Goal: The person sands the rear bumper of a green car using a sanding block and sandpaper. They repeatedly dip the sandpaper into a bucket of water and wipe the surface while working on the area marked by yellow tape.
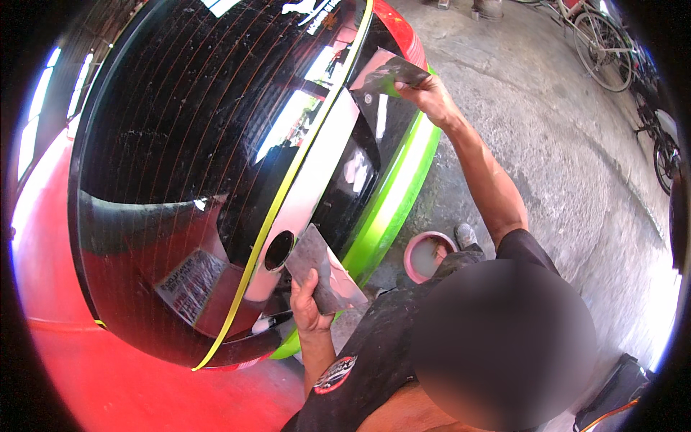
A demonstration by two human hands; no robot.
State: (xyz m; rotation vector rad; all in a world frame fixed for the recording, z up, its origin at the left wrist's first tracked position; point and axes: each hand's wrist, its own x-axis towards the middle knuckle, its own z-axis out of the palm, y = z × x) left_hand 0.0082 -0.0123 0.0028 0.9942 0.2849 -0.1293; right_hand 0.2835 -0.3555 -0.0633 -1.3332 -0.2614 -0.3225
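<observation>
My left hand [308, 306] grips a thin grey rectangular plate [320, 272] with pale pink smears on it, thumb along its near face. The plate is beside a round dark opening [279, 250] in the whitish-pink rear panel [317, 169] of a car. Farther up and right, my right hand [426, 97] pinches a thin dark flat sheet [396, 75] near the red tail light [404, 32]. This sheet is against or just over the car's rear panel; contact cannot be told. Its material is unclear.
A large dark rear window [165, 144] edged by a yellow strip [288, 173] fills the left. The bright green bumper [392, 187] curves below my hands. A pink tub [409, 259] of cloudy liquid is by my shoe [466, 235]. Bicycles [604, 50] stand far right on concrete.
</observation>
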